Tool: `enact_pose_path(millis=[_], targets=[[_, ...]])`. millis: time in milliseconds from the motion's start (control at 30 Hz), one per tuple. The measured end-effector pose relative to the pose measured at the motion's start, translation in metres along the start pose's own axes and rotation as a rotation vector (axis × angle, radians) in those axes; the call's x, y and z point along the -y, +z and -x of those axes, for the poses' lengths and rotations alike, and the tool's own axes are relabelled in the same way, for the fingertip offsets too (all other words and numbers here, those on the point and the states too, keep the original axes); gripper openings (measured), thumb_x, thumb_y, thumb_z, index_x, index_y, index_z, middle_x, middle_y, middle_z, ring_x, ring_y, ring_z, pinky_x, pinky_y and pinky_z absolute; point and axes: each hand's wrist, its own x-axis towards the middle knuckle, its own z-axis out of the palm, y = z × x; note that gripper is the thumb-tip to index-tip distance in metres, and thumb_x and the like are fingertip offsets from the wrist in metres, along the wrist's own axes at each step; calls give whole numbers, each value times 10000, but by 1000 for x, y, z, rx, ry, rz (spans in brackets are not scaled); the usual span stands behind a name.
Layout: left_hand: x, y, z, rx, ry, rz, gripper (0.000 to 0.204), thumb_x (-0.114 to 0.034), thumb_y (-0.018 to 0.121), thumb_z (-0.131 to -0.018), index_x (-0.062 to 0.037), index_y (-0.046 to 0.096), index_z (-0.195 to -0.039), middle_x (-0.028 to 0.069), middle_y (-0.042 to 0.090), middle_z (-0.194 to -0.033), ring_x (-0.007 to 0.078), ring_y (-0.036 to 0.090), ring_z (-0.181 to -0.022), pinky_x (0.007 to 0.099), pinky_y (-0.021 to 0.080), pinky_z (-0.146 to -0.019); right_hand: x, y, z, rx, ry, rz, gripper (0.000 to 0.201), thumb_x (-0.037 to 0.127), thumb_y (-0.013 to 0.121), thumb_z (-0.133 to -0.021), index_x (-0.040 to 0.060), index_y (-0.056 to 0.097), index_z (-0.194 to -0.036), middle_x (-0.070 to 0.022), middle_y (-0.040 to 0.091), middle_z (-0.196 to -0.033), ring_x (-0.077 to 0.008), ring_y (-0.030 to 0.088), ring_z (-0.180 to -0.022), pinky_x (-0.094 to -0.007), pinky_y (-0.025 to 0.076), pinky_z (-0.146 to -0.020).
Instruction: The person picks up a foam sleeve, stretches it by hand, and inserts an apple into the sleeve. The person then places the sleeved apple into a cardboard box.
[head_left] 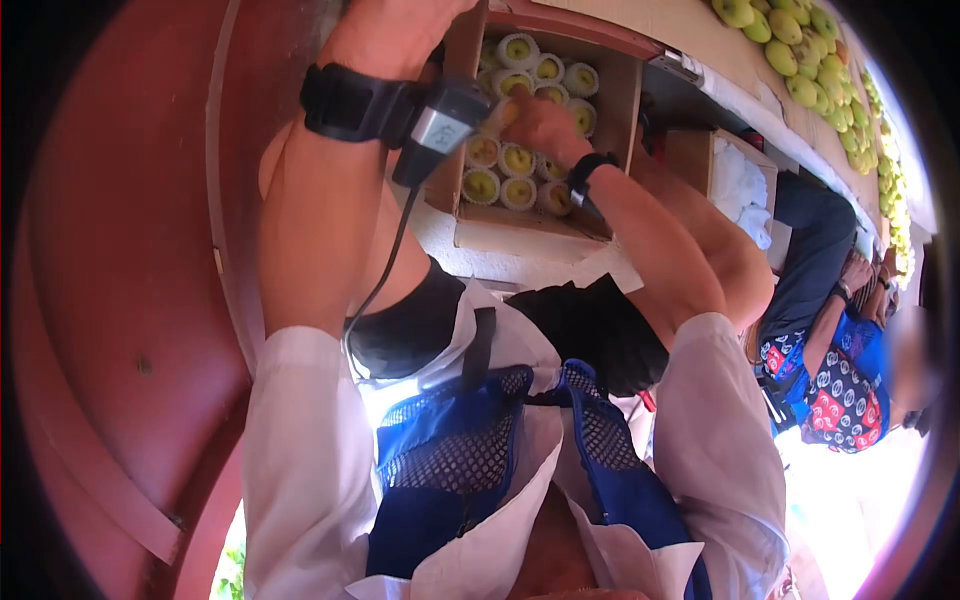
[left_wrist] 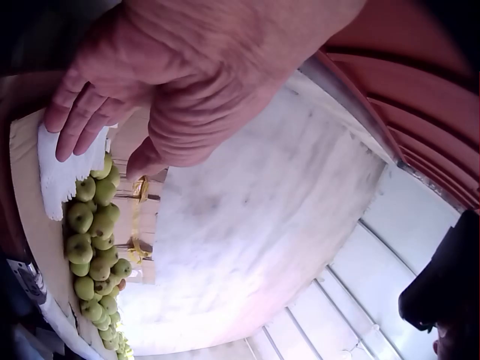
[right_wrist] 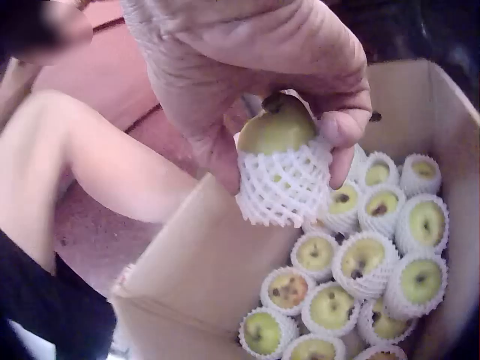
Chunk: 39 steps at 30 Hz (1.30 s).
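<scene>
My right hand [right_wrist: 262,45] grips a green apple [right_wrist: 277,133] by its sides, thumb opposite the fingers. A white foam net [right_wrist: 285,187] wraps the apple's lower part. In the right wrist view it is above a cardboard box [right_wrist: 202,255] of several netted apples [right_wrist: 364,262], set side by side. The head view has this right hand [head_left: 548,128] over the box too. My left hand [left_wrist: 199,82] reaches up to the shelf, its extended fingers over a white fringed foam sheet [left_wrist: 66,169], thumb apart. Loose green apples [left_wrist: 94,247] lie just beyond.
A second box [head_left: 690,160] with white wrapping in it stands right of the apple box. Loose apples [head_left: 800,55] line the shelf [head_left: 690,40] above. A person in a patterned blue top [head_left: 840,390] sits at the right. A red wall [head_left: 120,250] rises at the left.
</scene>
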Motion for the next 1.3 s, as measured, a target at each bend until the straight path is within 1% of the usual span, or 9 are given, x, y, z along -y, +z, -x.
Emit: enact_pose_path(millis=[233, 433, 467, 533, 633, 733, 933, 1200, 1300], targets=[[-13, -10, 24, -45, 11, -12, 353, -329, 698, -944, -15, 615, -1081, 76, 663, -987, 139, 627, -903, 265, 490, -739, 9, 57, -23, -106, -3, -5, 632, 321, 739, -765, 192, 515, -1343, -226, 556, -1274, -430, 650, -1081, -508, 536, -890], [-11, -14, 39, -72, -1, -14, 372, -329, 691, -950, -11, 606, -1123, 88, 668, -1024, 149, 638, -934, 272, 496, -761, 9, 85, -41, -228, -103, 79, 613, 320, 740, -784, 167, 523, -1336, -213, 556, -1269, -421, 625, -1129, -540, 528, -877], [-11, -15, 41, -73, -1, -15, 375, -328, 690, -951, -10, 604, -1130, 90, 669, -1030, 150, 639, -939, 273, 497, -765, 7, 88, -43, -191, -88, 103, 639, 299, 750, -775, 156, 512, -1350, -210, 561, -1276, -407, 606, -1162, -541, 500, -920], [-9, -16, 43, -75, -1, -16, 382, -328, 688, -953, -9, 601, -1144, 93, 671, -1042, 154, 643, -949, 275, 498, -773, 10, 83, -39, -116, -62, 144, 694, 257, 770, -755, 133, 489, -1378, -203, 570, -1291, -378, 568, -1228, -544, 445, -1007], [-6, -16, 47, -83, 0, -18, 393, -328, 685, -956, -7, 596, -1165, 99, 673, -1061, 158, 648, -965, 278, 501, -784, 6, 84, -35, -221, -54, 256, 695, 285, 791, -727, 113, 520, -1343, -196, 587, -1261, -356, 554, -1219, -558, 376, -1045], [-4, -16, 55, -88, 11, -27, 405, -327, 681, -959, -5, 592, -1186, 105, 675, -1079, 163, 653, -980, 281, 504, -795, -4, 82, -33, -234, 24, 247, 695, 388, 818, -734, 66, 537, -1282, -158, 598, -1208, -354, 540, -1239, -576, 371, -1043], [-5, -15, 62, -93, 9, -37, 429, -326, 675, -965, -1, 582, -1228, 116, 680, -1116, 173, 663, -1011, 288, 509, -818, 1, 97, -42, -281, 127, 318, 672, 379, 822, -724, 57, 537, -1241, -144, 601, -1211, -327, 555, -1196, -540, 366, -1035], [-11, -13, 54, -98, -10, -46, 464, -325, 666, -973, 4, 570, -1284, 131, 687, -1165, 186, 676, -1052, 296, 516, -848, -6, 96, -34, -299, 87, 349, 722, 453, 783, -763, 4, 525, -1267, -155, 605, -1247, -338, 537, -1225, -540, 350, -1058], [-22, -12, 42, -123, -13, -61, 477, -325, 663, -976, 6, 565, -1305, 137, 689, -1183, 190, 681, -1067, 299, 519, -860, 0, 88, -34, -268, 134, 361, 702, 452, 768, -787, 1, 526, -1268, -174, 612, -1244, -354, 516, -1257, -543, 340, -1076]])
